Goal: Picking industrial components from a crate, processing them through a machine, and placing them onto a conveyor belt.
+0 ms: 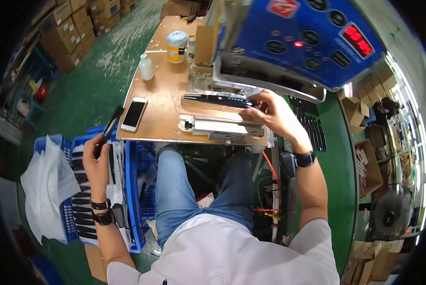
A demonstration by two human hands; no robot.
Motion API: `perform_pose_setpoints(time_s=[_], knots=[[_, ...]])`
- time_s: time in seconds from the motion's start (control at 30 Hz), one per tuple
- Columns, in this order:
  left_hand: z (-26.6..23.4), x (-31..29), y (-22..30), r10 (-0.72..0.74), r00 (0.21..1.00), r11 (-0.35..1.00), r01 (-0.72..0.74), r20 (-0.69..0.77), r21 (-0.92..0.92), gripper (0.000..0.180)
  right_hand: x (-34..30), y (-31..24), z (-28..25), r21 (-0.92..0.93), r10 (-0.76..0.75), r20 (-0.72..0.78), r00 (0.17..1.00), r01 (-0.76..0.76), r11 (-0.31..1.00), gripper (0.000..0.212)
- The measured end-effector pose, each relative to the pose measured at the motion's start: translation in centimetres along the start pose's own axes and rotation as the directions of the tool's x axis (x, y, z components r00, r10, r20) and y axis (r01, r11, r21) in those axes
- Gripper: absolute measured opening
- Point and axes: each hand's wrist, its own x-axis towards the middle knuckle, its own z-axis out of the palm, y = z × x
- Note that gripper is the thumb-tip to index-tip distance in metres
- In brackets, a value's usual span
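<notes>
My right hand (275,115) is closed on the right end of a long, glossy black plastic part (215,99). That part lies sideways above the wooden table, just behind a pale metal fixture (222,127) with a rail-like top. Off to the left, my left hand (97,164) grips a second long black part (111,124), which points up and to the right, beyond the table's left edge. Below this hand, several similar black parts (84,209) lie in rows in a blue crate (136,237) with white sheets.
A blue machine (293,42) with a lit red display overhangs the table's right side. On the table stand a white phone (134,114), a plastic bottle (146,68) and a tin (177,46). More black parts (312,128) lie in a row at right. White sheets (47,185) cover another crate.
</notes>
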Motion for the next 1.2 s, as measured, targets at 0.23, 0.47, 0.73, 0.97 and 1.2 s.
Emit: perform_pose_setpoints(time_s=[0.23,0.47,0.73,0.97,1.2], knots=[[9.8,4.4,12.8,0.409,0.907,0.899,-0.381,0.102,-0.218,0.033,-0.7,1.2,-0.8,-0.304,-0.267,-0.140,0.953,0.215,0.928,0.038],[14.8,5.8,17.1,0.696,0.670,0.707,-0.702,0.257,-0.084,0.038,-8.5,7.4,-5.8,-0.237,-0.205,-0.410,0.889,0.113,0.965,0.029],[17.9,5.3,19.3,0.705,0.584,0.652,-0.757,0.402,-0.045,0.044,-26.2,28.0,-9.5,0.097,0.414,-0.683,0.602,-0.487,0.868,0.030],[15.4,2.6,17.2,0.651,0.706,0.722,-0.689,0.279,0.061,0.045,-30.6,36.9,-6.4,-0.126,0.466,-0.776,0.426,-0.828,0.546,0.035],[3.1,2.1,-8.2,0.076,0.994,0.944,-0.046,-0.079,0.328,0.033,-24.7,39.1,-5.6,-0.220,0.466,-0.756,0.459,-0.849,0.480,0.026]])
